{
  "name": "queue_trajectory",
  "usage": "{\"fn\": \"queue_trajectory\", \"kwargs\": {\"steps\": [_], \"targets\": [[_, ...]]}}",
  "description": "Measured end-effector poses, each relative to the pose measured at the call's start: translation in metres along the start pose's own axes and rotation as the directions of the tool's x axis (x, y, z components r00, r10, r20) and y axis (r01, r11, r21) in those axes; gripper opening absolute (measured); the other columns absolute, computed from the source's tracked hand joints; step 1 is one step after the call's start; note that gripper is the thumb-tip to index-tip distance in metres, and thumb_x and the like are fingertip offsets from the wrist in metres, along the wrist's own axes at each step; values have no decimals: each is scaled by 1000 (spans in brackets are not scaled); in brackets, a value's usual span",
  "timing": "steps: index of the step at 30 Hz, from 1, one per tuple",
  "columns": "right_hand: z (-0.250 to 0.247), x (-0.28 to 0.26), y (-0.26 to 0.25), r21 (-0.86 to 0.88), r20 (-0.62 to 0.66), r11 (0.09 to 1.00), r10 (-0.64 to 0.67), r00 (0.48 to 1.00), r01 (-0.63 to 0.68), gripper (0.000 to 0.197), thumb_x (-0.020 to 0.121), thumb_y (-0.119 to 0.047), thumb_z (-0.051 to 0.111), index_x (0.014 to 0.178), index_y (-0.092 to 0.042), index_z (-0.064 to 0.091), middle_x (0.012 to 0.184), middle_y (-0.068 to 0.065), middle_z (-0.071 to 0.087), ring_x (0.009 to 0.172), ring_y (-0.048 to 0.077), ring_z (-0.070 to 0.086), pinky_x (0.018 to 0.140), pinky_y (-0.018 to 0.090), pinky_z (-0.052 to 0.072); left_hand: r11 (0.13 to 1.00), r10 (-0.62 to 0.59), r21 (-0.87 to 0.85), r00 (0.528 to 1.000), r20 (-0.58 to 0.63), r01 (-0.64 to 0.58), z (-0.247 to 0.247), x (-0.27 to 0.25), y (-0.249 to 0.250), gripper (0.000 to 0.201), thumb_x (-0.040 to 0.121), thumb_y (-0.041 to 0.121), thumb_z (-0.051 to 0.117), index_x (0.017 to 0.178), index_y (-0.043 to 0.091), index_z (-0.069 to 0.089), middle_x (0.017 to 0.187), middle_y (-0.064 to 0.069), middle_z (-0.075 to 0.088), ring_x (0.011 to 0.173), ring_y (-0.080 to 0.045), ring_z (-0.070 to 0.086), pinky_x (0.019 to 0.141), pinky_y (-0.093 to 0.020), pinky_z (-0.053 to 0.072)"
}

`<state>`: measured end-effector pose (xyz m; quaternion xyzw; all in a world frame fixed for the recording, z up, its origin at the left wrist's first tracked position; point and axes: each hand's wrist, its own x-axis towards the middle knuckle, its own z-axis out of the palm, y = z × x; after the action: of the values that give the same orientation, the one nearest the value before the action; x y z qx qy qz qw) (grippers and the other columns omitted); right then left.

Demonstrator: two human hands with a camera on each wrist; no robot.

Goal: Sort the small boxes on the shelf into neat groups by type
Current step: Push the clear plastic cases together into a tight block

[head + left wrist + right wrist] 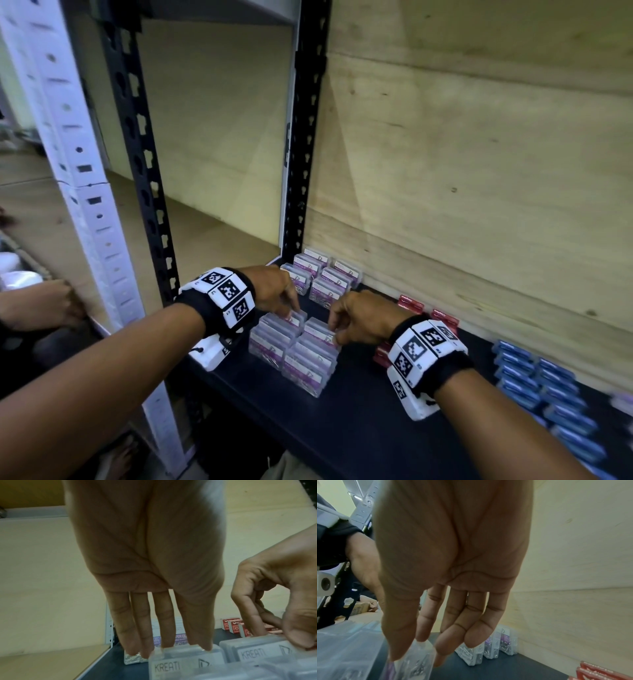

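Observation:
Two rows of clear paper clip boxes [294, 349] with purple labels stand side by side on the black shelf [359, 428]. My left hand [291, 310] reaches down with straight fingers, and its fingertips [164, 644] touch the far top edge of the left row's last box [180, 661]. My right hand [337, 334] pinches the far box of the right row [320, 330] between thumb [397, 649] and fingers. A second group of the same clear boxes [329, 277] stands in the back corner.
Red boxes [412, 305] sit behind my right wrist, and blue boxes [548, 394] lie in rows at the right. A plywood wall [479, 171] backs the shelf. A black post [305, 137] and a white post [78, 171] rise at the left. Another person's hand [37, 305] is at the far left.

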<state>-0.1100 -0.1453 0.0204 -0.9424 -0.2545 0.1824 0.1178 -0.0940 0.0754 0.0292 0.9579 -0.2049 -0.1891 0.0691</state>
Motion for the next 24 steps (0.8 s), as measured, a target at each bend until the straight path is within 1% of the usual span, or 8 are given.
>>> {"fn": "queue_trajectory", "kwargs": {"steps": [5,12,15,17,19,20,22,24], "targets": [[-2,-8,-1,22,24,1000,3,1000,-4,21,84,-26,77,104,-23,70,101,-9,70,94,9,65,89,26,51,1000,1,-29,1000,14,0,1,-2,3,24,92,33,65,115,35,71,114,17,69,98,-1,60,84,-17,40],[-1,-15,1,58,58,998,-6,998,2,22,85,-27,76,106,-22,69,104,-7,70,96,10,65,88,26,51,999,-13,-30,997,82,15,-3,-3,10,22,91,35,65,113,35,71,110,17,70,100,-2,62,95,-25,45],[-2,-12,5,72,72,997,-18,997,13,21,86,-28,75,106,-23,70,102,-8,71,95,8,65,89,27,52,1000,-14,-13,994,105,15,-6,-2,11,22,91,35,65,113,33,71,110,16,70,100,-2,63,96,-26,46],[-3,-9,8,86,85,996,-30,996,23,18,88,-28,73,105,-23,72,99,-11,72,93,5,66,87,24,51,999,-18,-25,995,99,21,-8,0,11,23,91,36,65,112,31,72,109,16,70,100,-2,62,94,-24,45],[-7,-5,13,90,74,995,-38,997,31,14,90,-29,71,103,-24,73,97,-13,72,92,3,65,83,21,48,998,-34,-56,997,66,38,-12,5,9,24,91,38,65,112,29,72,109,15,69,101,-3,61,93,-23,44],[-10,-3,15,82,47,996,-36,998,32,14,90,-30,70,102,-24,73,98,-12,71,92,4,65,83,21,48,996,-41,-73,999,35,44,-14,7,8,25,91,39,65,113,28,72,110,14,69,102,-4,61,94,-25,45],[-15,7,20,58,-40,998,-16,999,18,15,90,-33,69,102,-25,72,103,-9,70,95,8,64,86,26,51,995,-60,-88,998,-37,56,-17,15,3,27,92,38,64,115,26,70,111,11,68,103,-8,60,95,-29,46],[-20,17,25,28,-138,1000,16,990,-12,17,89,-35,69,104,-26,69,104,-7,69,95,12,65,88,32,54,996,-77,-44,989,-123,72,-20,26,-2,31,92,40,62,119,25,66,112,10,64,102,-11,58,92,-30,47]]}}
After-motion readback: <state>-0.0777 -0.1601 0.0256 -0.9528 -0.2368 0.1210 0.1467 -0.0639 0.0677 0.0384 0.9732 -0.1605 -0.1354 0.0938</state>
